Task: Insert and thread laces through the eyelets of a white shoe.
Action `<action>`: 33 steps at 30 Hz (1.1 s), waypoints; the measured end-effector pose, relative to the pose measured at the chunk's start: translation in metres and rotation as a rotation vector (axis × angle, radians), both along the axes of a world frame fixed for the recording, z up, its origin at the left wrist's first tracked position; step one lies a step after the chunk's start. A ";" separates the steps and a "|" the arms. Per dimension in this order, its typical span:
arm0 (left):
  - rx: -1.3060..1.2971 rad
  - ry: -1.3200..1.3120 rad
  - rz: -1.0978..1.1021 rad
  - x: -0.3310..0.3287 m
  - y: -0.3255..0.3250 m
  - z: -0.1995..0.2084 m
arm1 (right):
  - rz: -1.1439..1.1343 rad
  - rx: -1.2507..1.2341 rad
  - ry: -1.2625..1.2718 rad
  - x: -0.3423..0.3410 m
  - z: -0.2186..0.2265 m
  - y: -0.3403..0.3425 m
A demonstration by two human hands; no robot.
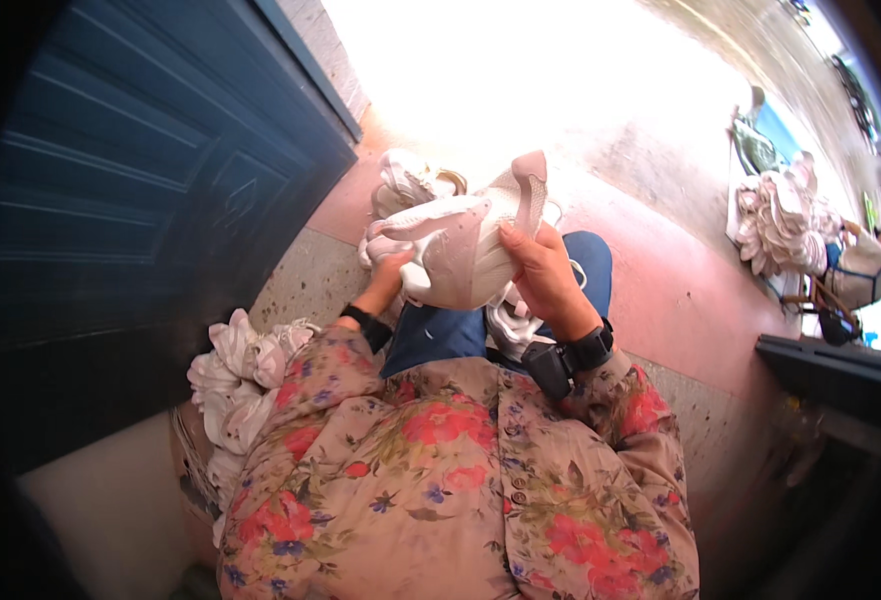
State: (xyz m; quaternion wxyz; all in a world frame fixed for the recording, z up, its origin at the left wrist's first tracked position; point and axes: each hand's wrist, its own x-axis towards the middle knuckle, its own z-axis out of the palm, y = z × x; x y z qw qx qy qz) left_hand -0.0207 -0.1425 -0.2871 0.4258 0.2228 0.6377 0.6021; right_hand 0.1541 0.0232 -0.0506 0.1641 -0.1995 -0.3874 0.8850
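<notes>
Head view, nearest first: a beige shirt printed with red and blue flowers [440, 470] fills the lower middle of the frame, with a black band [365, 325] on one wrist and a black boxy device [565, 362] on the other. Above it, at the centre, is a white and pale-pink shoe upper of mesh and smooth panels [455, 262]. The left hand [390, 272] grasps its left edge; the right hand [548, 272] pinches its right side, thumb on the near face, below an upright pink tab. The step in hand looks like turning or shaping this upper. The next move probably calls for a firm hold on one side while the other is worked, without creasing the mesh.

Below it, between legs in blue trousers [590, 262], white pieces [512, 322] show partly. A pale heap of similar pieces [235, 375] lies at the left, below a dark blue panelled door [130, 200]. Just beyond the upper sits a white bundle [410, 180]; farther off, at the right, stands another pale stack [785, 220].
</notes>
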 end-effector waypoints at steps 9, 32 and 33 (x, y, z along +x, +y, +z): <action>-0.149 0.612 -0.325 0.026 0.000 0.230 | -0.334 -0.149 -0.161 0.087 -0.086 0.050; 0.002 1.574 -0.754 0.131 0.027 0.199 | -0.442 -0.848 -0.268 0.095 -0.115 -0.051; 0.003 1.587 -0.747 0.132 0.031 0.192 | -0.445 -0.763 -0.329 0.095 -0.104 -0.052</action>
